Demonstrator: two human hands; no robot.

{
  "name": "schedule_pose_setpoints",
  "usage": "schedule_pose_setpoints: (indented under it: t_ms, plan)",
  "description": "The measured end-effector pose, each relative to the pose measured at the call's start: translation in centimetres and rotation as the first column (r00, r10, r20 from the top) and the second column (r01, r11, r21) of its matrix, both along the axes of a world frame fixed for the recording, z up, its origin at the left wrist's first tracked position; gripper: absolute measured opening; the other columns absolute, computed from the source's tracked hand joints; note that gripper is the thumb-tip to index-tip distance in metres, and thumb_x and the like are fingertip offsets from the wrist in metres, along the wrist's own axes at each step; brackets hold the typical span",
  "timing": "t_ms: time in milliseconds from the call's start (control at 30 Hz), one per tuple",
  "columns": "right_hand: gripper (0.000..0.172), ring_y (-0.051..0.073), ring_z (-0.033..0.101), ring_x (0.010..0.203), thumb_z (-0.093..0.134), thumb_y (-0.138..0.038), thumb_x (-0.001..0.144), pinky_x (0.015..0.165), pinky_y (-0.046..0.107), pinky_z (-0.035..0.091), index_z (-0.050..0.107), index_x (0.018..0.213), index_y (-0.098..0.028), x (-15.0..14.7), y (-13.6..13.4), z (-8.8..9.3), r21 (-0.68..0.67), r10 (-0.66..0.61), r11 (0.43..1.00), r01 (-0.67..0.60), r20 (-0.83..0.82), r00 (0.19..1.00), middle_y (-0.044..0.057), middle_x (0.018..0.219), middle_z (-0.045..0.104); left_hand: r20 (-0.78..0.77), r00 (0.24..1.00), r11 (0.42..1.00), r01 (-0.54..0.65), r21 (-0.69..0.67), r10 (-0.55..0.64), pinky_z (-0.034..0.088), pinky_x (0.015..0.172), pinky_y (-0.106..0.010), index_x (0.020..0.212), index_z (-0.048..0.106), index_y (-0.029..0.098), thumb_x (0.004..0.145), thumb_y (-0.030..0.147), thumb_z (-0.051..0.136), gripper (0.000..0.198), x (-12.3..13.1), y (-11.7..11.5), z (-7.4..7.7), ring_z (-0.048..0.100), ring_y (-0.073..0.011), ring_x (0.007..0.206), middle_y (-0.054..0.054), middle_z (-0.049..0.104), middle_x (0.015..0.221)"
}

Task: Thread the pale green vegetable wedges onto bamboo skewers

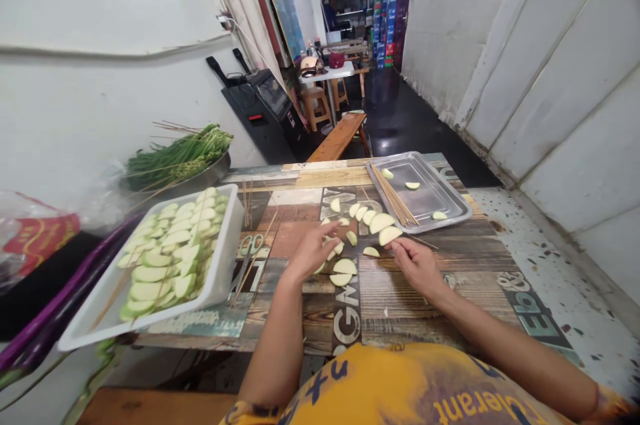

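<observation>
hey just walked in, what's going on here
A person sits at a table with pale slices between their bare hands. The right hand is at the near end of a row of slices that looks threaded on a skewer, while the left hand is among loose slices. To the right, a metal tray holds a bundle of skewers and a few slices. To the left, a white tub is piled with more slices.

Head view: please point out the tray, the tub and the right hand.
Tray point(433, 196): head view, on its bare metal floor.
Tub point(223, 265): head view, on its outer side wall.
Right hand point(418, 269): head view, on the back of the hand.
</observation>
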State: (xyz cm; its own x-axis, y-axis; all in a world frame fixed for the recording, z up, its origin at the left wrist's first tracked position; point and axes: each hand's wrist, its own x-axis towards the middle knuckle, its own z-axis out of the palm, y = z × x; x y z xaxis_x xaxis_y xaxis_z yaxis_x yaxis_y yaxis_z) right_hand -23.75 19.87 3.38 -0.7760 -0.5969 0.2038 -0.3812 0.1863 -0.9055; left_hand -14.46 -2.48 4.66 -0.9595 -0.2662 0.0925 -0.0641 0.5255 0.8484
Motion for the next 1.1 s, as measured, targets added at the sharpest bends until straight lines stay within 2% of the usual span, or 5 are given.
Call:
schedule_pose_setpoints:
  t_ms: [333,533,700,933,1100]
  plan:
    - [0.031,0.011,0.042,0.051,0.042,-0.036,0.086,0.047,0.020,0.032,0.063,0.084,-0.012,0.0,0.1,0.0,0.017,0.001,1.000,-0.001,-0.007,1.000,-0.002,0.054,0.047,0.296,0.940,0.849,0.294,-0.440,-0.172,0.018,0.102,-0.048,0.085,0.065,0.025,0.057,0.032,0.074,0.029,0.3,1.8,0.4,0.017,-0.0313,0.129,-0.004,0.030,0.139]
    - [0.030,0.011,0.045,0.053,0.042,-0.034,0.086,0.047,0.020,0.033,0.062,0.083,-0.012,-0.1,0.1,0.0,0.013,0.002,1.000,-0.002,-0.019,1.000,-0.001,0.055,0.049,0.170,0.974,0.877,0.209,-0.434,-0.148,0.025,0.100,-0.043,0.072,0.057,0.019,0.062,0.024,0.070,0.017,-0.2,2.2,0.5,0.037,-0.0253,0.120,-0.006,0.052,0.120]
    - [0.030,0.012,0.048,0.056,0.041,-0.033,0.086,0.051,0.021,0.035,0.062,0.082,-0.013,0.2,0.1,0.1,0.040,0.040,0.998,-0.039,-0.042,0.998,0.000,0.059,0.054,-0.079,0.973,0.975,-0.212,0.066,0.217,0.044,0.062,-0.026,0.085,0.053,0.019,0.074,0.037,0.059,0.022,-0.8,2.5,0.9,0.058,-0.0156,0.068,-0.001,0.062,0.071]
    - [0.029,0.014,0.053,0.064,0.038,-0.029,0.088,0.061,0.022,0.038,0.062,0.079,-0.015,2.0,0.2,0.5,0.107,0.276,0.959,-0.263,-0.133,0.952,0.003,0.069,0.061,0.008,0.888,0.491,-0.261,0.831,0.459,0.045,0.054,-0.019,0.094,0.058,0.013,0.068,0.029,0.067,0.032,-1.1,0.9,1.1,0.061,-0.0124,0.068,-0.006,0.066,0.079]
    - [0.030,0.013,0.051,0.061,0.036,-0.029,0.089,0.060,0.022,0.037,0.061,0.080,-0.015,2.3,0.2,0.5,0.150,0.301,0.949,-0.279,-0.156,0.941,0.002,0.065,0.058,0.016,0.956,0.423,-0.145,0.894,0.293,0.042,0.052,-0.015,0.103,0.059,0.014,0.067,0.017,0.068,0.038,-0.8,0.7,1.5,0.058,-0.0074,0.065,-0.008,0.065,0.093]
